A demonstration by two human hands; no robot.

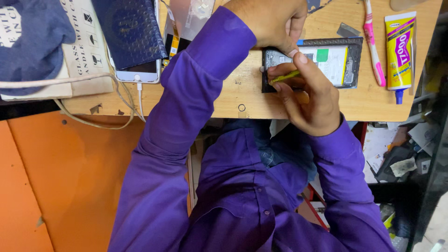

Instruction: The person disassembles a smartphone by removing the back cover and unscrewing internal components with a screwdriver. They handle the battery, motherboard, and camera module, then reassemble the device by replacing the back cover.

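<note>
You face a light wooden bench (242, 93) with a small round hole near its front edge. Below its left end stands an orange panel (70, 186); clutter crowds the dim floor (401, 163) at right.

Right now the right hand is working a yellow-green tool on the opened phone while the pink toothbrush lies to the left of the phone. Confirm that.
Not quite. The head view shows the pink toothbrush to the right of the opened phone, beside the yellow glue tube. The rest holds: the right hand works a yellow-green tool on the phone, and the left hand steadies its upper edge.
</note>
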